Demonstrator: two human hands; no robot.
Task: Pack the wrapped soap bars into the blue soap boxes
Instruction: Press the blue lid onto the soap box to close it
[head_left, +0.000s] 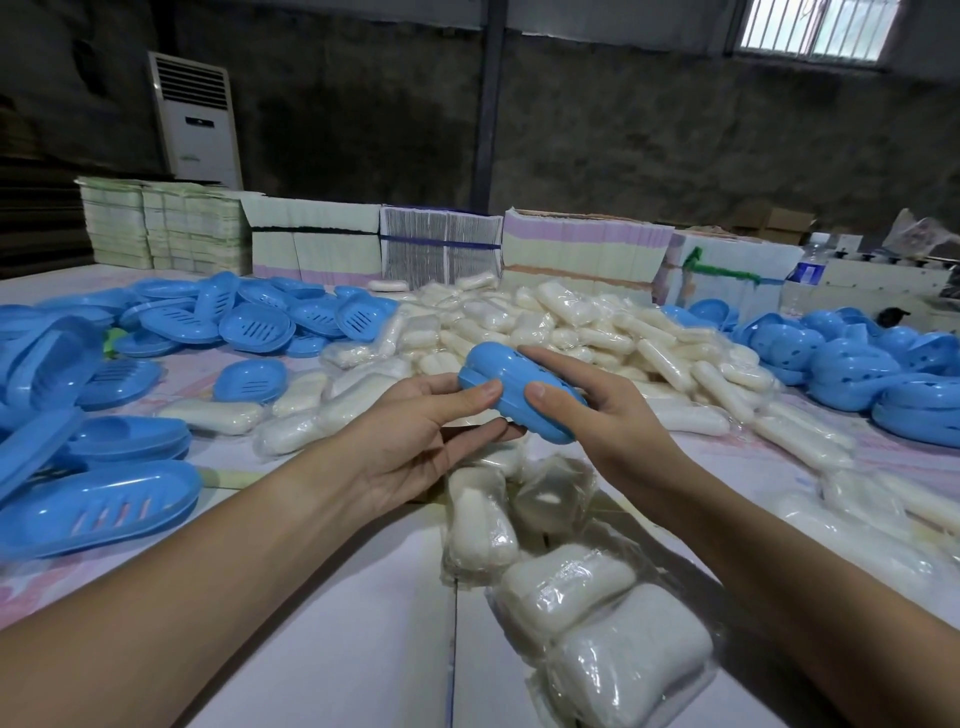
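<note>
Wrapped soap bars (597, 613) lie below our left hand (415, 441) and right hand (587, 410), both gripping a closed soap box (511, 389); light, stiff, probably slippery, best pinched at its ends.

A closed blue soap box (519, 395) is held above the worktop (332, 597) between both hands: the left hand (415, 441) pinches its near end, the right hand (587, 410) wraps its other end. Behind the box lies a heap of wrapped soap bars (561, 322); open blue box halves (171, 322) lie left of it.
</note>
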